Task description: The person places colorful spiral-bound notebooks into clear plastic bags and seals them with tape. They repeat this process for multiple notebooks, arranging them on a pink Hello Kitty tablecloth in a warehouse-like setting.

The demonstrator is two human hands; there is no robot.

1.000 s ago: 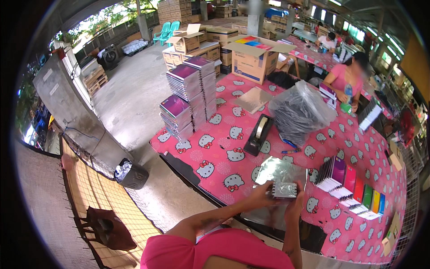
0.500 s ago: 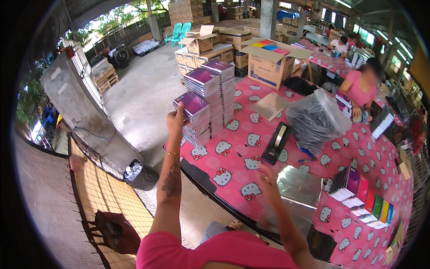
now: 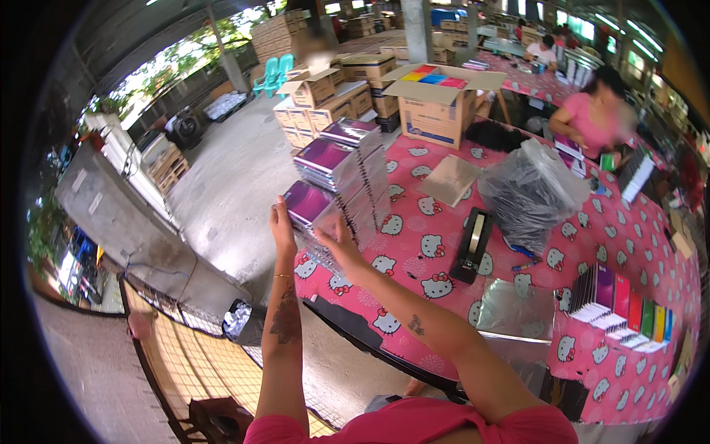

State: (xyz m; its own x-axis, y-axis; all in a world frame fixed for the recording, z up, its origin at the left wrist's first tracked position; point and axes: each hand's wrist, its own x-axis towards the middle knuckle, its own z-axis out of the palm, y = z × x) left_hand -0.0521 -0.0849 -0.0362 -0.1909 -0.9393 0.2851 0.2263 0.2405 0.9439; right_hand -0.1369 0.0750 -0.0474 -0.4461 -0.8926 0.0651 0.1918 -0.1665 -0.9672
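Both arms have swung from the silver sheets to the nearest stack of purple notebooks (image 3: 314,211) at the worktop (image 3: 444,255) edge. Left hand (image 3: 281,226) is open against its side, right hand (image 3: 336,240) loosely open on top, neither gripping. A nudge could tip the tall stack off the edge. Beyond: a brown carton (image 3: 436,103) of coloured covers, more cartons (image 3: 318,100) stacked behind.

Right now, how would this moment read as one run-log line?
left hand open, at nearest stack of purple notebooks | right hand on that stack's edge | tape dispenser untouched on pink table
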